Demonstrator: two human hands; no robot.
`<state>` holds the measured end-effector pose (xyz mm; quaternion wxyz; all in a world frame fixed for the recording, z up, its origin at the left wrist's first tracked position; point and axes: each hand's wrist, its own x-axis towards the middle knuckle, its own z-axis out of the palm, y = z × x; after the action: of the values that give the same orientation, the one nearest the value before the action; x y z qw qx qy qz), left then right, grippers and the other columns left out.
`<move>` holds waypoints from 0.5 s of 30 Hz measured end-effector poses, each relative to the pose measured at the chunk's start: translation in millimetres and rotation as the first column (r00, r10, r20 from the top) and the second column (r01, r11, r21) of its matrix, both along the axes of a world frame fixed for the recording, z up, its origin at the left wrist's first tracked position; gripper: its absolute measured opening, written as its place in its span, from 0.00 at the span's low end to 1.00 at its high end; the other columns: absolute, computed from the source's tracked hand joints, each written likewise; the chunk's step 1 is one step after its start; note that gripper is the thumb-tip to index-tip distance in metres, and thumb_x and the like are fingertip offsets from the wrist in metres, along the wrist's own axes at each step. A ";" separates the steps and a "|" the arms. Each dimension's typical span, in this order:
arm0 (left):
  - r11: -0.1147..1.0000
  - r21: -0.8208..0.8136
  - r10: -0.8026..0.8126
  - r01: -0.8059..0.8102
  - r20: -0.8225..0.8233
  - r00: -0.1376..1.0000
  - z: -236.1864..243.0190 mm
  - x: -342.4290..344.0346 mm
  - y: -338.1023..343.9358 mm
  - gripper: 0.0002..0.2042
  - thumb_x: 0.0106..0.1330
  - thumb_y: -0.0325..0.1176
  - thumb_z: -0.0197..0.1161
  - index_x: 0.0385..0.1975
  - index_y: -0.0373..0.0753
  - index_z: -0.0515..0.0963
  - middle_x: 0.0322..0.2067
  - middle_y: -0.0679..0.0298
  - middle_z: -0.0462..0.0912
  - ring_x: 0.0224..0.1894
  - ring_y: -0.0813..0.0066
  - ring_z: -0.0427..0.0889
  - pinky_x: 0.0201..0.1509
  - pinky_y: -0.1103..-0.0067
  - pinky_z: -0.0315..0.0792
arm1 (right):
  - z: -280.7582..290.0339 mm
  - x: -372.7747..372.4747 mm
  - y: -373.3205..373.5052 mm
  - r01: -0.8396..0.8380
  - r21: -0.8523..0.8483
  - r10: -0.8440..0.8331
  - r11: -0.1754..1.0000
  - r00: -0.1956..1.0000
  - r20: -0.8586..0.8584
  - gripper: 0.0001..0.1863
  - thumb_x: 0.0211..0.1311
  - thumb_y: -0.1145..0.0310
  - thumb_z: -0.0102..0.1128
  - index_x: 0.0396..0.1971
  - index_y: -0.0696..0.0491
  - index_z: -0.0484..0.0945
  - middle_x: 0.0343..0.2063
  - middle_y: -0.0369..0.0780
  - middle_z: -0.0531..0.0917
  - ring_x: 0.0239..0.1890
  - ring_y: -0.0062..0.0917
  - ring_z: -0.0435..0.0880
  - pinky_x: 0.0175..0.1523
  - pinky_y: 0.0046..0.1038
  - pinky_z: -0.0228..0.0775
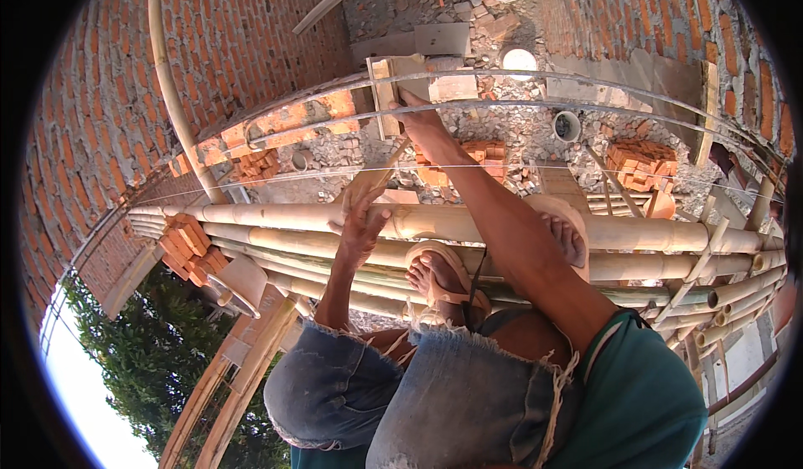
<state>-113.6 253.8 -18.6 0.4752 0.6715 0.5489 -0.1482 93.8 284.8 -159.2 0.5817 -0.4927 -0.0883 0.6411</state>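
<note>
Board [383,97] upper centre, long axis roughly up-down in frame. Right hand [425,129] nearer, fingers at its right edge, can't tell if closed on it; left hand [361,230] below, loosely spread, nothing visible in it, by bamboo [636,233].

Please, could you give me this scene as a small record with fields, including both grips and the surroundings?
Left grip: near bamboo poles, blurred; holding unclear
Right grip: at a wooden board, fingers partly hidden
Feet: in sandals, on the poles
Brick pile: left end of the poles
Below: rubble, round bucket
Background: brick walls
</note>
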 end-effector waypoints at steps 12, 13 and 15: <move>0.999 -0.028 0.034 -0.033 0.029 0.999 -9.8 -11.8 -2.2 0.30 0.69 0.55 0.62 0.67 0.50 0.70 0.75 0.60 0.56 0.79 0.52 0.34 0.70 0.41 0.15 | -3.2 3.1 -2.7 -0.042 0.027 0.039 0.999 0.996 0.085 0.28 0.73 0.62 0.60 0.67 0.57 0.69 0.56 0.41 0.81 0.55 0.23 0.74 0.62 0.28 0.66; 0.998 -0.036 0.052 -0.050 0.063 0.997 -11.2 -12.5 -2.1 0.30 0.69 0.54 0.63 0.67 0.49 0.70 0.76 0.59 0.55 0.79 0.51 0.33 0.72 0.43 0.18 | -3.4 2.9 -2.4 -0.051 0.006 0.050 0.999 0.994 0.100 0.28 0.73 0.61 0.60 0.67 0.57 0.69 0.56 0.42 0.81 0.55 0.23 0.74 0.62 0.28 0.66; 0.998 -0.030 0.057 -0.055 0.079 0.995 -12.7 -13.1 -2.1 0.29 0.69 0.52 0.63 0.66 0.47 0.71 0.75 0.56 0.57 0.79 0.49 0.35 0.75 0.48 0.25 | -3.4 2.3 -2.2 -0.053 -0.013 0.054 0.998 0.994 0.099 0.28 0.73 0.61 0.60 0.68 0.57 0.68 0.56 0.42 0.81 0.55 0.23 0.74 0.62 0.28 0.66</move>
<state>-126.8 251.6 -31.3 0.5102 0.6545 0.5459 -0.1157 96.1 282.5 -162.6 0.5565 -0.5246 -0.1271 0.6317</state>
